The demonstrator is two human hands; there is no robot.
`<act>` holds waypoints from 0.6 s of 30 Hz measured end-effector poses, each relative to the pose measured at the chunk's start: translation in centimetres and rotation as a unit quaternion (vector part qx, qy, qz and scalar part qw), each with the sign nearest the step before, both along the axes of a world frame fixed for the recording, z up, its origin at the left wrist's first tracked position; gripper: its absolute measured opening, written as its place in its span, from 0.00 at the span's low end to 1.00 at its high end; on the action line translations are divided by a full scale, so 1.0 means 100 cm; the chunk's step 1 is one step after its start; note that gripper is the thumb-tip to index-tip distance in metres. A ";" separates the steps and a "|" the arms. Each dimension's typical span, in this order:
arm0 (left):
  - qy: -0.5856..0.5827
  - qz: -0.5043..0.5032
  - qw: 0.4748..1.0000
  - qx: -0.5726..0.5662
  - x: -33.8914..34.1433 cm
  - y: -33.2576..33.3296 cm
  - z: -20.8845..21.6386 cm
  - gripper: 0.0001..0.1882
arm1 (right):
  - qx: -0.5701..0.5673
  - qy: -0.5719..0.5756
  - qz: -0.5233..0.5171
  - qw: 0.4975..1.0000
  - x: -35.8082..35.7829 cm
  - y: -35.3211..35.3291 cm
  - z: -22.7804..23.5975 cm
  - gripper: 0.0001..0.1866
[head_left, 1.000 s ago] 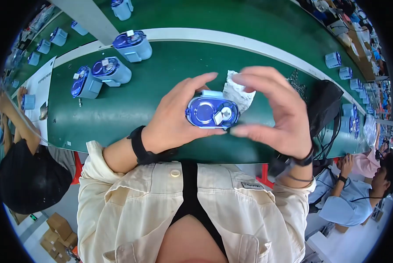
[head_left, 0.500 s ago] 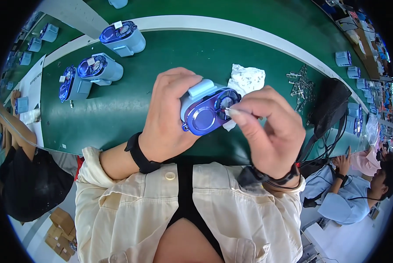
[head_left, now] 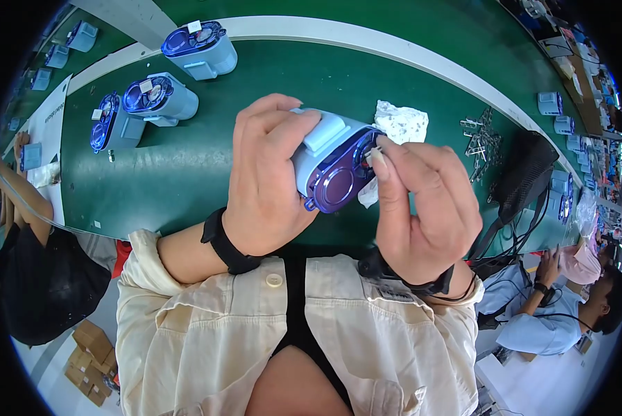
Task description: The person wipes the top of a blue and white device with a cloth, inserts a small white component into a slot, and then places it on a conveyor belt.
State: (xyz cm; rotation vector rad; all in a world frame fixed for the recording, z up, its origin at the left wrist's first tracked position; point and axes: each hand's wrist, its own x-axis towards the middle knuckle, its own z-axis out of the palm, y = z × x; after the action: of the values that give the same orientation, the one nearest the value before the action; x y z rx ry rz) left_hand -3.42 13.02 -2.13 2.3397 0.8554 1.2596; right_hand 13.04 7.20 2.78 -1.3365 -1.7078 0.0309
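Observation:
My left hand [head_left: 273,177] is wrapped round a light-blue oval plastic container [head_left: 327,135] with a translucent dark-blue lid [head_left: 336,186]. The container is tilted, its lid turned toward me and to the right. My right hand [head_left: 429,201] is closed in a pinch, thumb and forefinger touching the round fitting at the lid's right end. Whatever small piece sits between those fingertips is mostly hidden by them. Behind the right hand lies a crumpled white cloth or paper [head_left: 402,122]. Farther right is a loose pile of small metal parts [head_left: 483,144].
Similar containers stand at the left: one far back [head_left: 201,52], one nearer [head_left: 162,99] and one beside it [head_left: 116,123]. A black mesh pouch [head_left: 526,166] with cables lies at the right on the green table [head_left: 186,177]. Co-workers sit on both sides; a white rail [head_left: 338,28] crosses behind.
My left hand has tipped the container so its lid faces more to the right. My right fingers stay at the lid's round fitting, turned slightly and still pinched.

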 end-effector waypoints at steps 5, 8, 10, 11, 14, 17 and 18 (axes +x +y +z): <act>-0.014 0.034 0.999 0.034 0.004 0.000 0.001 0.37 | -0.001 -0.087 -0.040 0.995 -0.012 -0.006 0.005 0.11; 0.002 0.046 0.997 0.056 0.003 -0.001 0.005 0.38 | -0.028 -0.113 -0.087 0.989 -0.022 -0.007 0.010 0.12; 0.012 0.048 0.996 0.068 0.002 0.001 0.005 0.38 | -0.050 -0.098 -0.095 0.989 -0.023 -0.006 0.009 0.12; 0.004 0.051 0.997 0.063 0.002 0.003 0.004 0.37 | -0.062 -0.090 -0.099 0.989 -0.023 -0.005 0.008 0.12; -0.005 0.062 0.997 0.054 -0.004 0.002 0.001 0.37 | -0.129 0.044 0.025 0.990 0.003 0.005 0.014 0.13; -0.140 -0.082 0.963 -0.216 -0.001 -0.006 0.001 0.36 | -0.203 0.208 0.140 0.947 0.023 0.018 0.010 0.16; -0.139 -0.083 0.963 -0.217 -0.001 -0.008 0.001 0.36 | -0.241 0.306 0.194 0.900 0.027 0.022 0.007 0.19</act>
State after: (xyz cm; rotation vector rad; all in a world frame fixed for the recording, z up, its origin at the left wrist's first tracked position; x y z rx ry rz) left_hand -3.49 12.26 -2.07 1.8001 0.7347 1.1574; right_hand 15.72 9.36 3.44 -1.1219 -1.4191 1.0552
